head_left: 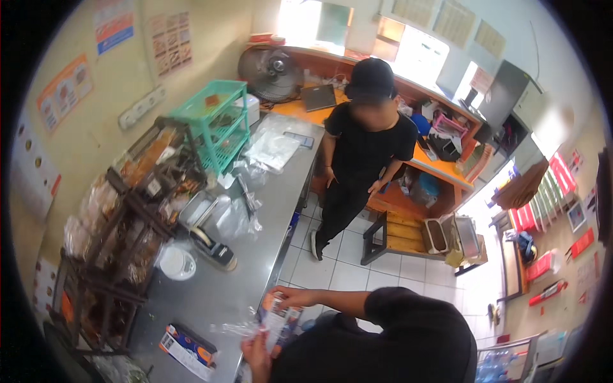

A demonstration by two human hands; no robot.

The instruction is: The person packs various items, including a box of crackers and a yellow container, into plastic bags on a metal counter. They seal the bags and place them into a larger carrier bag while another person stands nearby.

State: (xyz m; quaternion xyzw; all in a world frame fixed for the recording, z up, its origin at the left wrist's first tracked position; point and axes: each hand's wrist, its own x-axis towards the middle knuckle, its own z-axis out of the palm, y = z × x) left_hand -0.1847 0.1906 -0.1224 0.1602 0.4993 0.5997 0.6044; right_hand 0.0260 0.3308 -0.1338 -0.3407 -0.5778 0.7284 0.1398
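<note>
Over the near edge of the metal table [249,281], my two hands hold a printed package [276,325] in white, blue and orange. My right hand [290,297] is closed on its upper end, the arm reaching across from the right. My left hand [257,355] grips its lower edge, with the fingers partly hidden. Crumpled clear plastic film [233,329] sticks out to the left beside the package; whether it is attached, I cannot tell. On the table to the left lies a similar blue and orange package [187,350] with a white label.
A tape dispenser [214,249] and white tub [177,263] stand on the table. Brown racks of bagged goods [121,236] line the wall, beside a green tiered shelf [217,124]. Across the table corner stands a co-worker in black [367,143]; a wooden bench [399,236] is behind.
</note>
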